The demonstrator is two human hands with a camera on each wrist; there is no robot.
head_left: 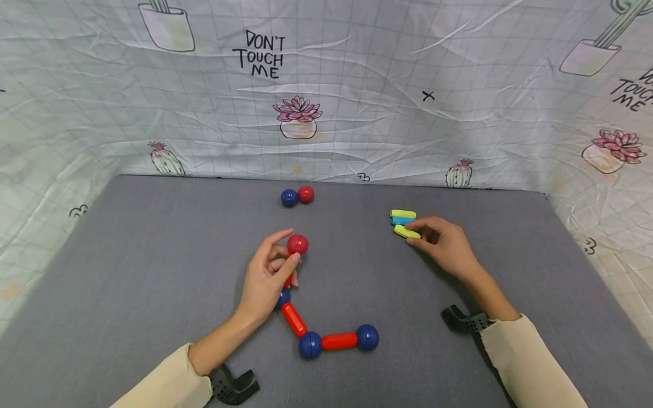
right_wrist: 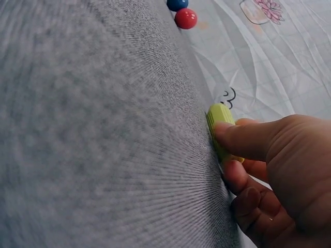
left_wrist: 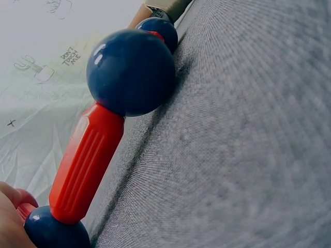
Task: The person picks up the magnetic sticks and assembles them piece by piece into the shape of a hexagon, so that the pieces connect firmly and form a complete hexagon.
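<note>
Item, nearest: chain of rods and balls (head_left: 326,334) lying flat on the grey mat (head_left: 127,272). Two blue balls joined by a red rod at the near end; a second red rod (head_left: 294,319) runs up and left to a third blue ball (head_left: 283,297), half hidden under the palm. The lying parts appear to serve as a base for the raised end.

Item: left hand (head_left: 265,277), fingers curled round a red rod (head_left: 289,275) standing up from the third blue ball, with a red ball (head_left: 297,244) on its top beside the fingertips. The hold looks like a steadying pinch, keeping the upright piece from tipping.

Item: right hand (head_left: 444,243), further off and to the right, thumb and forefinger pinching a yellow-green rod (head_left: 406,232). This rod touches the near side of a small stack: a blue rod (head_left: 403,221) with another yellow-green rod (head_left: 403,213) behind it. Kept together, seemingly as a stock of spare parts.

Item, farthest: loose blue ball (head_left: 289,197) and loose red ball (head_left: 305,194), touching, near the mat's back edge, before the printed cloth backdrop (head_left: 357,85).

Views compared: the left wrist view shows the ribbing on the lying red rod (left_wrist: 85,163) and how the blue ball (left_wrist: 130,71) seats on its end, yet almost nothing of the hand's hold. The right wrist view shows the thumb (right_wrist: 248,138) pressed on the yellow-green rod (right_wrist: 220,121), with the stack out of sight. Only the head view shows both hands and the whole layout.
</note>
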